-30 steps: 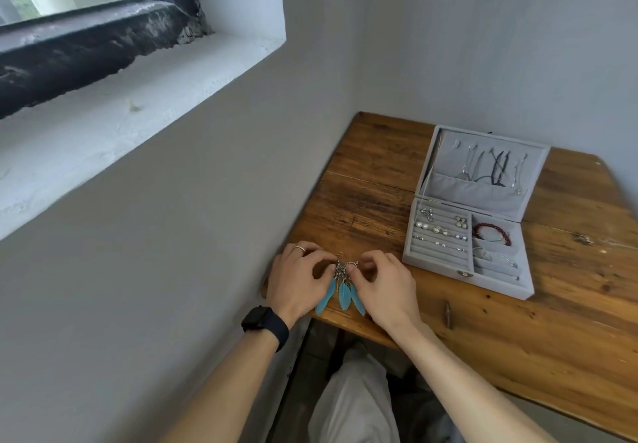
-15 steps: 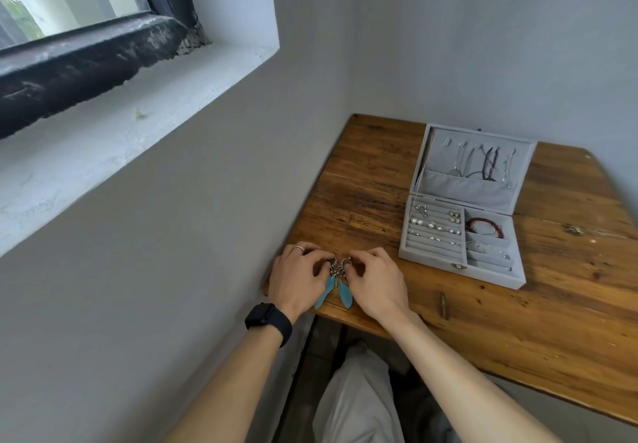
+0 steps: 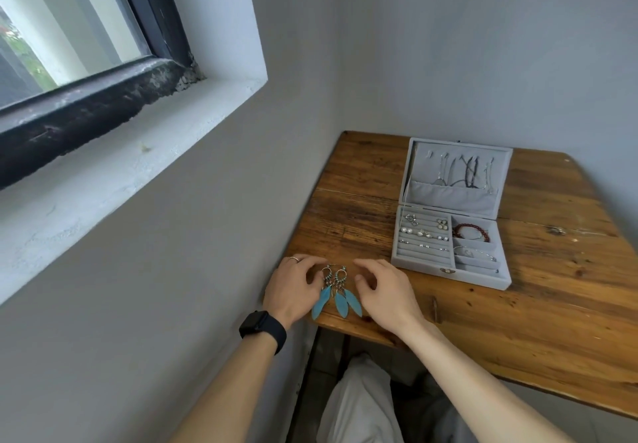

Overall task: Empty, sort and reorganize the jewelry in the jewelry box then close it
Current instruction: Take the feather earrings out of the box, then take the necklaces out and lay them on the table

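Two feather earrings (image 3: 336,292) lie on the table (image 3: 552,322) (open jewelry box (image 3: 483,278) nearby).

Wooden table (image 3: 552,322) bears open jewelry box (image 3: 448,271); feather earrings (image 3: 336,292).

Feather earrings (image 3: 336,292): turquoise-blue feathers on dull silver hoops. Jewelry box (image 3: 448,271): pale grey throughout, dark red bead bracelet (image 3: 471,232) inside. Table (image 3: 552,322): streaked brown wood.
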`<state>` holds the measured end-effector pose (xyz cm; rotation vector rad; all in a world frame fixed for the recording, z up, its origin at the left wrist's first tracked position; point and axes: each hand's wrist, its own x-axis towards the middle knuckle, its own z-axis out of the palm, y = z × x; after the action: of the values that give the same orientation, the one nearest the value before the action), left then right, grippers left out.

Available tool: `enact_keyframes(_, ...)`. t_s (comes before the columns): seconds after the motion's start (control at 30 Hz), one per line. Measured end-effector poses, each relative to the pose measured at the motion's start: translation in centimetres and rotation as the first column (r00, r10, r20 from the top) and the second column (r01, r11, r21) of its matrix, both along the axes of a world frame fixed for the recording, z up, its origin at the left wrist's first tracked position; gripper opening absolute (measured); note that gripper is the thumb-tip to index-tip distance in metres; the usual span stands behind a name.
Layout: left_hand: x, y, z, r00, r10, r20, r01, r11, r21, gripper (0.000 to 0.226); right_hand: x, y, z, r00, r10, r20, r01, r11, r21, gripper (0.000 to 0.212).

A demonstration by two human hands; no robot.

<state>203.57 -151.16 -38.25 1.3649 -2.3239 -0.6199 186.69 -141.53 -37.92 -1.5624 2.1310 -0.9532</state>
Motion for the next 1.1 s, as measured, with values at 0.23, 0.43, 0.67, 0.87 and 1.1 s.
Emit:
enact_keyframes(0.23, -2.7, 0.3, 2.9, 0.996, -0.084, 0.027, 0.087, 0.985, -0.148, 0.037, -4.4, 3.7, 2.7, 0.977, -0.031, -0.209, 0.004, 0.991, -0.131, 0.031)
enact_keyframes(0.43, -7.7, 0.1, 4.8, 0.979, -0.141, 0.147, 0.179, 0.939, -0.293, 0.039, -9.5, 5.0, 4.4, 0.939, -0.105, -0.327, 0.050, 0.984, -0.172, 0.032)
enact_keyframes(0.67, -14.4, -2.1, 6.7, 0.980, -0.181, 0.085, 0.199, 0.922, -0.331, 0.038, -14.9, 3.3, 6.3, 0.917, -0.182, -0.356, 0.119, 0.974, -0.192, 0.032)
enact_keyframes(0.87, -19.8, -5.8, 7.7, 0.974, -0.178, 0.137, 0.216, 0.911, -0.350, 0.045, -19.9, -1.3, 6.9, 0.905, -0.201, -0.374, 0.154, 0.976, -0.154, 0.033)
enact_keyframes(1.1, -24.5, -10.4, 8.0, 0.981, -0.193, -0.032, 0.188, 0.976, -0.110, 0.079, -23.2, -7.2, 6.1, 0.899, -0.322, -0.298, 0.275, 0.943, -0.189, 0.024)
